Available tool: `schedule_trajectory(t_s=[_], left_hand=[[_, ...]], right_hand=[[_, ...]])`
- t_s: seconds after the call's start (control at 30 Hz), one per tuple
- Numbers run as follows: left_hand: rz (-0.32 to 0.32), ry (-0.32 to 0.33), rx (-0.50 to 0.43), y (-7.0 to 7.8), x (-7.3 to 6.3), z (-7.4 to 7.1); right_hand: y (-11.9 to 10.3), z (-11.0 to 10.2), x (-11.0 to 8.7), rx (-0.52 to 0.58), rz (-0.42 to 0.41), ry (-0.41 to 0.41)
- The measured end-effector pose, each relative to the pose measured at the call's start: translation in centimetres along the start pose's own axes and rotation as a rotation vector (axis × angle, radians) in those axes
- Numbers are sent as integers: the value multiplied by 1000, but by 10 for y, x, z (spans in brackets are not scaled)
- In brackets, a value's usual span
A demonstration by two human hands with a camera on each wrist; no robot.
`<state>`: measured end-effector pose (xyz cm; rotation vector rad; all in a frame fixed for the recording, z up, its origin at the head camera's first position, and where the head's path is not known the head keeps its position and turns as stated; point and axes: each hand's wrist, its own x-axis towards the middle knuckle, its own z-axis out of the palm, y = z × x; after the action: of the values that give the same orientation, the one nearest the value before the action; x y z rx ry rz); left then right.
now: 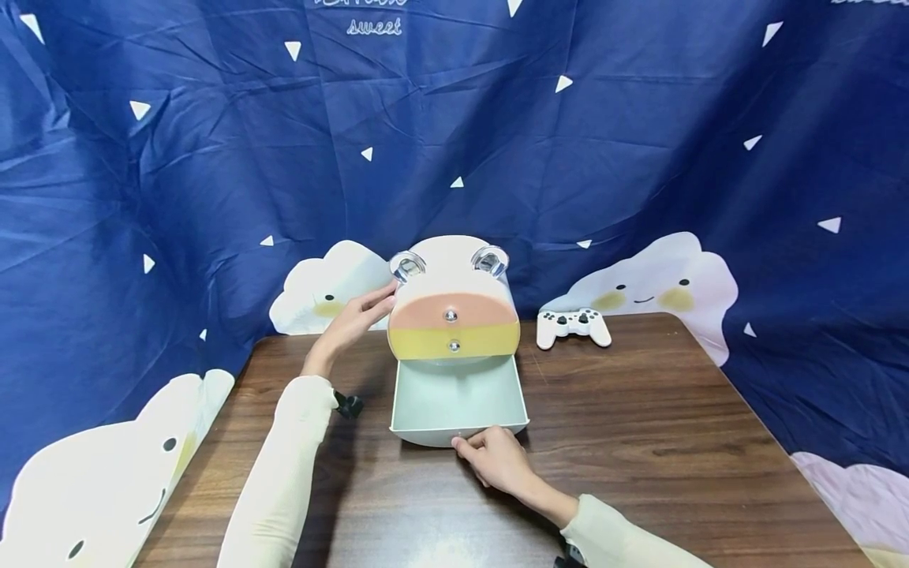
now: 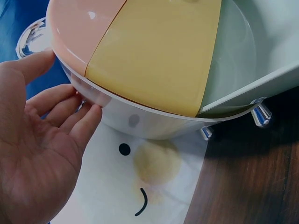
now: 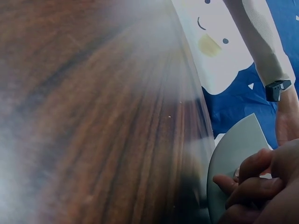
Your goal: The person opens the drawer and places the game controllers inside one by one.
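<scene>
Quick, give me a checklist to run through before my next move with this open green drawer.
1. Green drawer pulled out: ok, its inside shows.
2. Right hand on its knob: ok, gripping at the front.
3. Left hand against the cabinet: ok, touching its side.
4. Pink drawer and yellow drawer shut: ok.
5. White controller apart from the green drawer: ok, right of the cabinet.
6. Green drawer at its full travel: cannot tell, no stop visible.
</scene>
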<state>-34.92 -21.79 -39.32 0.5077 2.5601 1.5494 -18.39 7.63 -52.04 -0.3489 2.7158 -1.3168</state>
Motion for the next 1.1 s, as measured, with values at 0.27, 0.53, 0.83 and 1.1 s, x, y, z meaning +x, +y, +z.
schedule_trajectory(t_s=[0.27,0.53,0.83,1.1], left_hand=[[18,-17,-5,25,-14,2],[9,-8,-13,24,-14,2],[34,9,-14,4,-2,1],[26,16,-2,-11,2,1]], right_hand=[[2,1,-3,14,2,4],[3,2,-3,28,8,-5],[3,-1,-2,-7,-2,-3],[1,-20,-7,38,-16,-38]])
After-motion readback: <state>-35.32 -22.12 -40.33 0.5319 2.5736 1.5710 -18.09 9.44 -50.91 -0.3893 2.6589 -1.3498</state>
